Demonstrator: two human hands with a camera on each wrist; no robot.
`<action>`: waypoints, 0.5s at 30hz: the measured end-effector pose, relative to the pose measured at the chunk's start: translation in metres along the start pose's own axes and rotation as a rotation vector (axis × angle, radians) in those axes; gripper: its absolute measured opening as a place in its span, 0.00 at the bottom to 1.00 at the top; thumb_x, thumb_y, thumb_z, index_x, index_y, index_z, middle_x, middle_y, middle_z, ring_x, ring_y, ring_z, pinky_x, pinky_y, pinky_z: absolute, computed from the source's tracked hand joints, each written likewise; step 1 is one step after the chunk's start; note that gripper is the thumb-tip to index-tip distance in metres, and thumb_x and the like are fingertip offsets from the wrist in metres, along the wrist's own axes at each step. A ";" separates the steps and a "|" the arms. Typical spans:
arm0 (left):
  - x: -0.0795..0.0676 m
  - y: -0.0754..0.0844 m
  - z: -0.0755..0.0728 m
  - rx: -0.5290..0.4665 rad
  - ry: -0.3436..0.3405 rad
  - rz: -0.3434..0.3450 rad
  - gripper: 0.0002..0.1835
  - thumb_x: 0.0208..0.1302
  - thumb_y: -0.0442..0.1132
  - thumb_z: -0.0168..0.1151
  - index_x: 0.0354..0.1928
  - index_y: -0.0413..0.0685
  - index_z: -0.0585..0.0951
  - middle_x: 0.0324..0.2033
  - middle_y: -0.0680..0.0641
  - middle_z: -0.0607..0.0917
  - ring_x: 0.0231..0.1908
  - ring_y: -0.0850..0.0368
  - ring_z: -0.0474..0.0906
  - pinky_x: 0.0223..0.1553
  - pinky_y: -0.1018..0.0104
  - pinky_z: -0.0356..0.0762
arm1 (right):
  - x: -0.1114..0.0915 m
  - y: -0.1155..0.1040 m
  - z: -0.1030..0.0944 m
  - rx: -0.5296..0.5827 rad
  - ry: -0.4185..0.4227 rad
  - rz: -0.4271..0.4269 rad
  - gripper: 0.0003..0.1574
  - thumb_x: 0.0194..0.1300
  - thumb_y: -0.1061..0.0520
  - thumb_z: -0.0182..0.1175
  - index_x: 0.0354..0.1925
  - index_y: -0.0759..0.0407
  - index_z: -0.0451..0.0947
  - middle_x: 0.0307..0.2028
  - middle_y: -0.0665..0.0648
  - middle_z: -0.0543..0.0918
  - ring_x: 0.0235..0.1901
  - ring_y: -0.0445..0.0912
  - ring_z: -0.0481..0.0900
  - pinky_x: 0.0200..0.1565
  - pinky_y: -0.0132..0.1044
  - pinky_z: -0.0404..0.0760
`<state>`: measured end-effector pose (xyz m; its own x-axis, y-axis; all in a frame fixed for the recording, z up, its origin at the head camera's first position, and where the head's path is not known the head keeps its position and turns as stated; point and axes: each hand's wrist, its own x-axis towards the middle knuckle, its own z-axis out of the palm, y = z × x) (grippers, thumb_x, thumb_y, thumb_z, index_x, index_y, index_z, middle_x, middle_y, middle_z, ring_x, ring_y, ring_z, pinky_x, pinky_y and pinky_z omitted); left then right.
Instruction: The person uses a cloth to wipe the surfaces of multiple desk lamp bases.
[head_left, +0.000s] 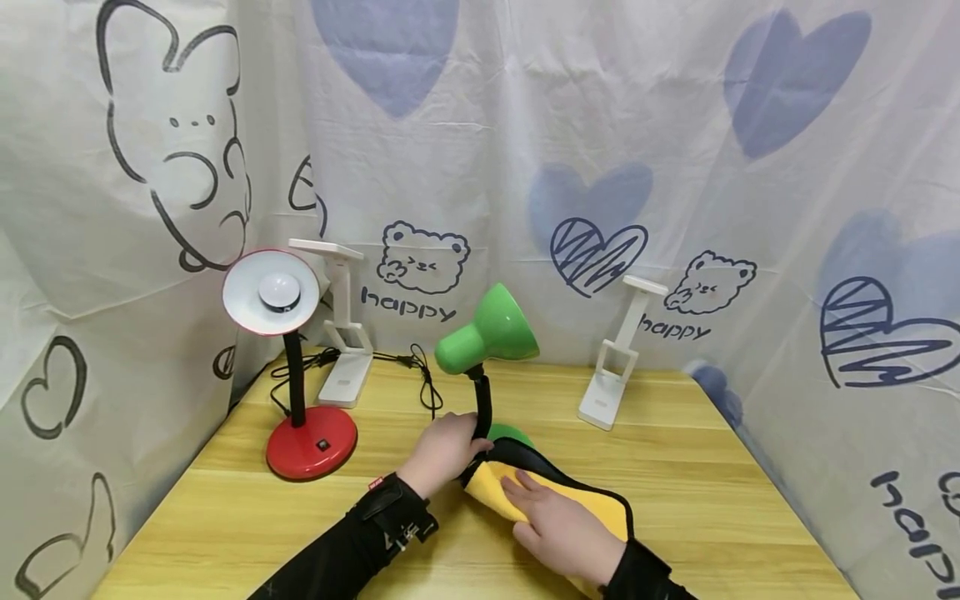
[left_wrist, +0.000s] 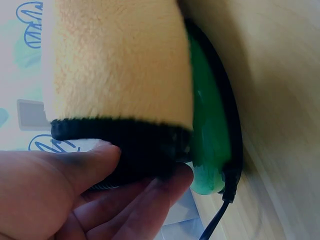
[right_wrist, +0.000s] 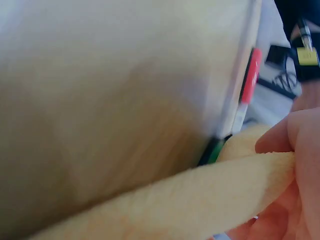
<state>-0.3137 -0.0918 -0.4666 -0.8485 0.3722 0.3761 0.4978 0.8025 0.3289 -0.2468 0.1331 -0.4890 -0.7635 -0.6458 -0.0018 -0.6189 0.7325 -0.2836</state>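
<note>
A green desk lamp [head_left: 491, 329] with a black neck stands in the middle of the table, its base [left_wrist: 207, 115] partly covered by a yellow cloth. My left hand [head_left: 444, 454] grips the lamp's neck low down, thumb on one side and fingers on the other in the left wrist view. The yellow cloth [head_left: 603, 502] has a black border and lies against the neck and over the base. In the right wrist view, my right hand [right_wrist: 295, 165] pinches a fold of this cloth between thumb and fingers. Most of the lower neck is hidden behind cloth and hand.
On the left stands a red desk lamp [head_left: 311, 442] with its white-lined shade facing forward. Behind it is a white folding lamp [head_left: 345, 379], and another white folding lamp [head_left: 602, 400] stands at the back right. A black cord [head_left: 426, 379] lies near the back edge.
</note>
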 end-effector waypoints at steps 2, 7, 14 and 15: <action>0.000 -0.001 0.000 0.006 0.005 -0.002 0.12 0.62 0.49 0.65 0.27 0.53 0.76 0.18 0.57 0.76 0.18 0.63 0.73 0.21 0.69 0.67 | 0.001 0.008 -0.002 0.065 0.010 0.030 0.30 0.76 0.46 0.41 0.72 0.47 0.58 0.72 0.53 0.62 0.72 0.50 0.58 0.57 0.47 0.73; -0.001 -0.002 0.002 0.064 0.039 0.024 0.12 0.62 0.49 0.65 0.28 0.52 0.77 0.18 0.55 0.77 0.20 0.60 0.76 0.22 0.68 0.69 | 0.009 0.027 -0.003 0.234 0.021 0.104 0.32 0.78 0.42 0.36 0.73 0.52 0.56 0.74 0.53 0.57 0.75 0.52 0.48 0.67 0.56 0.59; -0.002 -0.004 0.002 0.077 0.036 0.017 0.08 0.63 0.45 0.65 0.32 0.50 0.79 0.21 0.53 0.80 0.22 0.60 0.78 0.21 0.68 0.69 | 0.040 0.046 -0.006 0.566 0.079 0.205 0.38 0.77 0.36 0.30 0.74 0.53 0.52 0.74 0.58 0.54 0.75 0.55 0.47 0.70 0.57 0.49; -0.002 -0.005 0.001 0.066 0.027 0.011 0.08 0.63 0.46 0.65 0.32 0.51 0.79 0.21 0.54 0.80 0.22 0.60 0.78 0.22 0.69 0.69 | 0.046 0.049 -0.007 0.629 0.100 0.236 0.37 0.78 0.37 0.31 0.74 0.55 0.54 0.74 0.59 0.56 0.74 0.56 0.49 0.70 0.57 0.50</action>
<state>-0.3150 -0.0956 -0.4699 -0.8377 0.3688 0.4028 0.4930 0.8279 0.2675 -0.3136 0.1402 -0.4962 -0.8971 -0.4387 -0.0525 -0.2312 0.5674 -0.7903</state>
